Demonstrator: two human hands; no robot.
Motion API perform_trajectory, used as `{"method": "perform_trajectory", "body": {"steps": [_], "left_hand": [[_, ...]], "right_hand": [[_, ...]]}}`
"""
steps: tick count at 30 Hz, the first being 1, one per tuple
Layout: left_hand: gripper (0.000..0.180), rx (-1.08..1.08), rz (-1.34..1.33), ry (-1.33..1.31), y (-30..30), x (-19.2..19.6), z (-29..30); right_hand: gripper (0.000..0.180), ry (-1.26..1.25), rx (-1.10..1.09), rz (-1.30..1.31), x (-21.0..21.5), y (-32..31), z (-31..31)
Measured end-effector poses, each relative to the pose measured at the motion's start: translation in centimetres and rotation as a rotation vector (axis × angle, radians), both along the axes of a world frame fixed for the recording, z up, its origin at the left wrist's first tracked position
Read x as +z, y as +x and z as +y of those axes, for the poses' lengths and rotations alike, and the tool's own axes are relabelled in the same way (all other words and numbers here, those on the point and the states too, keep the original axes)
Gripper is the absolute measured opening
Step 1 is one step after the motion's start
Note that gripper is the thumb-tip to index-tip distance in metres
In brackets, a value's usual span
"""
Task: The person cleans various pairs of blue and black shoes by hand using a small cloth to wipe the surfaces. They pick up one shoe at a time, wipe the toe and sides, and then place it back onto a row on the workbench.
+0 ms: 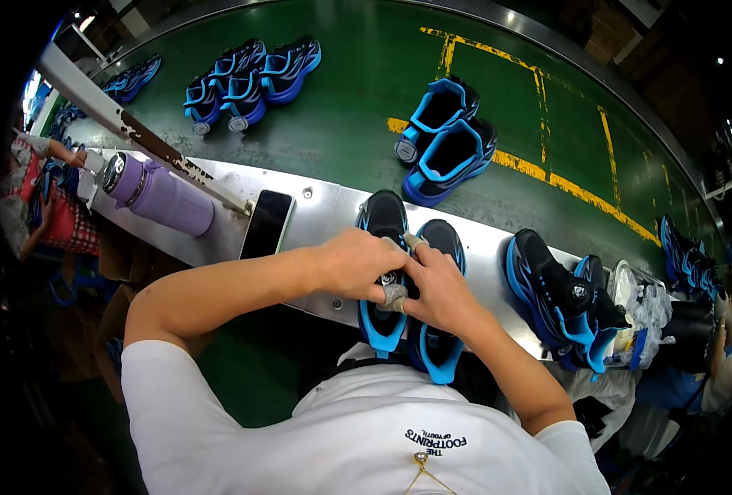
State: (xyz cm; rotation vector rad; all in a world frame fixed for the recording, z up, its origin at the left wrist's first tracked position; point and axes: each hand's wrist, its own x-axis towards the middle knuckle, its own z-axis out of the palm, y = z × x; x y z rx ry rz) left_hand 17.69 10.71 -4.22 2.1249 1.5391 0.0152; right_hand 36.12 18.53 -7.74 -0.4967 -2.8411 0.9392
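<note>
A black and blue sneaker (381, 211) sits on the metal ledge in front of me, toe pointing away. Both hands meet over its upper, around the laces and tongue. My left hand (356, 262) grips it from the left, fingers curled, with a grey wrap on the thumb. My right hand (444, 289) closes on the same area from the right, one fingertip wrapped too. What the fingertips pinch is hidden beneath them. Close along its right side lies the matching sneaker (441, 237), partly covered by my right hand and wrist.
On the metal ledge (320, 216) are a phone (268, 224), a purple bottle (164, 196) and another sneaker pair (541, 285). Beyond runs a green belt (341, 124) carrying several sneakers (254, 78) and a nearer pair (456, 153). A tray of plastic bags (642, 305) stands right. Other people work at both sides.
</note>
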Motion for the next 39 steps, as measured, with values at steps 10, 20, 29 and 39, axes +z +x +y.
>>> {"method": "perform_trajectory", "body": {"steps": [10, 20, 29, 39], "left_hand": [[0.046, 0.236, -0.312, -0.014, -1.1, 0.1, -2.5], [0.011, 0.978, -1.052, 0.105, 4.5, -2.2, -10.3], [0.016, 0.781, -0.785, 0.197, 6.9, -1.8, -11.0], [0.026, 0.278, -0.111, 0.436, 10.8, 0.2, -8.1]], "right_hand": [[0.079, -0.203, 0.003, 0.074, 1.1, -0.6, 1.2], [0.032, -0.353, -0.044, 0.166, 2.1, -1.9, 0.5], [0.027, -0.477, -0.097, 0.131, 0.8, -2.4, 0.9], [0.031, -0.943, -0.256, 0.235, 1.6, -1.7, 3.2]]}}
